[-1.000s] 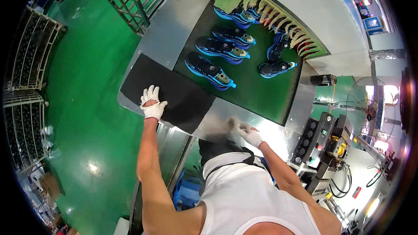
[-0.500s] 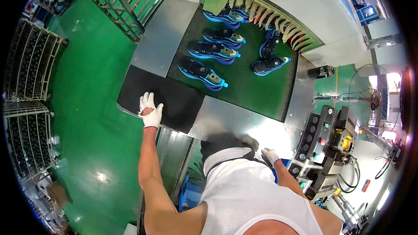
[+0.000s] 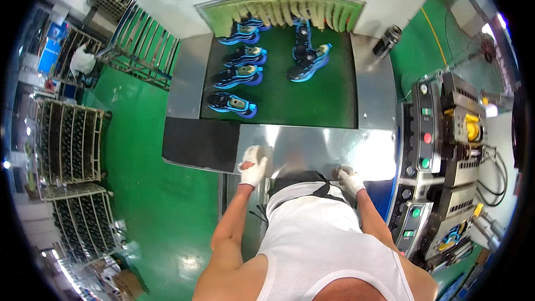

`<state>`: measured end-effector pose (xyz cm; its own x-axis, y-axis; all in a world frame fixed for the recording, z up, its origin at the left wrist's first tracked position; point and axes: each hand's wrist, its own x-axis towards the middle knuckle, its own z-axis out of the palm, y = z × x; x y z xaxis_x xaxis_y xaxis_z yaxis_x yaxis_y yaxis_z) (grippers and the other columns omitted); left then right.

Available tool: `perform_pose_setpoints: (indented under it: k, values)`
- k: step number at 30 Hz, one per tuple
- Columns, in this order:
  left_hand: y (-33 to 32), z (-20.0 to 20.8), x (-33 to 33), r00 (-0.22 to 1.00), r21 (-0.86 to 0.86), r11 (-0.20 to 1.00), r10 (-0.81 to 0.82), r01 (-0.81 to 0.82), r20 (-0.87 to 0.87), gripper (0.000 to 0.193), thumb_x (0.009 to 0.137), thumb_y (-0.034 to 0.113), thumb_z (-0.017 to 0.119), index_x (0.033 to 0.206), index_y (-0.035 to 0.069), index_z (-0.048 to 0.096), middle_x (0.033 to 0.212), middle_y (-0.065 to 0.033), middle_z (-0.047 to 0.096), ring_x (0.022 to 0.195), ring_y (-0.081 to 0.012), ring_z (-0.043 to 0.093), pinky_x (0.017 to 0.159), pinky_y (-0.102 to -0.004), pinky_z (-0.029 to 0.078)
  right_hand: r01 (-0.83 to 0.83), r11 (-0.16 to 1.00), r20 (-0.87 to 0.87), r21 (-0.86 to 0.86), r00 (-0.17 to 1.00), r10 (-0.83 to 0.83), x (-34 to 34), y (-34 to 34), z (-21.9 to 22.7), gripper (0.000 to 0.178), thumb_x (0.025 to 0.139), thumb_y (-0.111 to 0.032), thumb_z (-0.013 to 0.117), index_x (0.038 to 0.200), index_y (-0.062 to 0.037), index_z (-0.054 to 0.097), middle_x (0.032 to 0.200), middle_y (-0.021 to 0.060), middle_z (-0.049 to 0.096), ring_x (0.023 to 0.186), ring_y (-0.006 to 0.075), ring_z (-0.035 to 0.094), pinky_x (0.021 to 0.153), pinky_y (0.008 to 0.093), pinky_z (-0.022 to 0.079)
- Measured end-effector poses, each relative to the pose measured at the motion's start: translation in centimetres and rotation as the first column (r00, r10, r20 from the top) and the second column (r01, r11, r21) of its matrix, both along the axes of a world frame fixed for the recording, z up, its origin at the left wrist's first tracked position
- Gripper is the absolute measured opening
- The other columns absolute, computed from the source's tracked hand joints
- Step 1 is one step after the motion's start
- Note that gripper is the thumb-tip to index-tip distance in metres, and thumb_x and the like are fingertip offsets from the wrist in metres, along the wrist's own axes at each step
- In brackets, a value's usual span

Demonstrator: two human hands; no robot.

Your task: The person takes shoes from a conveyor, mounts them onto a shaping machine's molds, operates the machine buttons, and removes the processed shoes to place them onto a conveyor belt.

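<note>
My left hand (image 3: 254, 167), in a white glove with a hole showing skin, rests on the near edge of the metal ledge (image 3: 301, 139), beside the black mat (image 3: 203, 140). Its fingers lie flat and it holds nothing. Against the same edge, to the right, my right hand (image 3: 350, 180) is gloved too, fingers stretched out with nothing seen in them. Past the ledge, several black and blue shoes (image 3: 237, 76) lie on a green conveyor belt (image 3: 295, 103), lined up on the left. Another shoe (image 3: 310, 64) lies on the right, touching one behind it.
Pale strip curtains (image 3: 284, 11) hang over the white machine's opening at the far end. A dark can (image 3: 387, 42) stands on the right metal side. Control boxes with buttons (image 3: 421, 134) stand close on my right. Wire racks (image 3: 69, 142) stand on the green floor at left.
The view has turned and the belt now lies straight ahead. My left hand has moved right, off the black mat onto the bare metal. My right hand stays near the ledge's edge.
</note>
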<state>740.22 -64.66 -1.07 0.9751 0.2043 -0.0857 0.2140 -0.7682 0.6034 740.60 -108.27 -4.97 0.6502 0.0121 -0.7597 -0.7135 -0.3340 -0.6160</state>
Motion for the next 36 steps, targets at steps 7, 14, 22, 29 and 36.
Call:
perform_pose_setpoints:
  k: [7, 14, 22, 29, 36]
  values:
    - [-11.2, 0.7, -2.1, 0.966, -0.13, 0.98, -0.174, 0.151, -0.19, 0.058, 0.093, 0.028, 0.07, 0.142, 0.002, 0.053, 0.142, -0.0236, 0.054, 0.134, -0.0391, 0.052, 0.114, -0.0433, 0.041, 0.022, 0.97, 0.08, -0.243, 0.997, -0.002, -6.6, -6.0, 2.1, 0.045, 0.094, -0.035, 0.063, 0.126, -0.0035, 0.07, 0.116, 0.0176, 0.074, 0.103, 0.0264, 0.073, 0.091, 0.036, 0.055]
    - [-11.1, 1.0, 0.4, 0.981, -0.044, 0.994, -0.101, 0.095, -0.165, 0.062, 0.091, 0.028, 0.073, 0.142, 0.0, 0.053, 0.141, -0.0237, 0.055, 0.129, -0.04, 0.055, 0.109, -0.045, 0.045, 0.704, 0.708, -0.212, 0.054, 0.701, -0.681, -20.3, -12.1, -1.7, 0.025, 0.095, -0.022, 0.064, 0.113, -0.0057, 0.07, 0.094, 0.0092, 0.066, 0.078, 0.022, 0.066, 0.068, 0.0414, 0.057]
    - [1.9, 0.3, 7.2, 0.979, 0.12, 0.972, 0.201, -0.202, 0.021, 0.074, 0.092, 0.026, 0.073, 0.15, -0.006, 0.038, 0.148, -0.0292, 0.045, 0.138, -0.0433, 0.044, 0.116, -0.0465, 0.037, 0.826, 0.564, -0.239, 0.004, 0.548, -0.801, -29.2, -7.2, -0.9, 0.012, 0.093, -0.021, 0.067, 0.086, -0.011, 0.062, 0.076, 0.0039, 0.062, 0.065, 0.0232, 0.061, 0.058, 0.0397, 0.048]
    - [12.5, 0.8, 16.5, 0.903, 0.273, 0.873, 0.335, -0.405, 0.268, 0.083, 0.093, 0.041, 0.072, 0.155, 0.0, 0.036, 0.15, -0.0251, 0.045, 0.133, -0.0403, 0.051, 0.108, -0.0521, 0.043, 0.704, 0.693, -0.23, -0.155, 0.656, -0.719, -24.8, 2.7, 4.2, 0.036, 0.095, -0.023, 0.068, 0.126, -0.0048, 0.068, 0.105, 0.009, 0.072, 0.089, 0.021, 0.066, 0.079, 0.0363, 0.054]
    - [15.3, 1.8, 24.9, 0.992, 0.342, 0.939, -0.023, -0.02, 0.123, 0.035, 0.1, 0.039, 0.06, 0.109, 0.007, 0.072, 0.111, -0.0178, 0.07, 0.101, -0.0373, 0.068, 0.087, -0.0492, 0.052, 0.643, 0.691, -0.19, -0.331, 0.671, -0.716, -21.7, 7.1, 7.8, 0.046, 0.095, -0.027, 0.067, 0.133, -0.0023, 0.065, 0.123, 0.012, 0.071, 0.108, 0.022, 0.068, 0.093, 0.0337, 0.053]
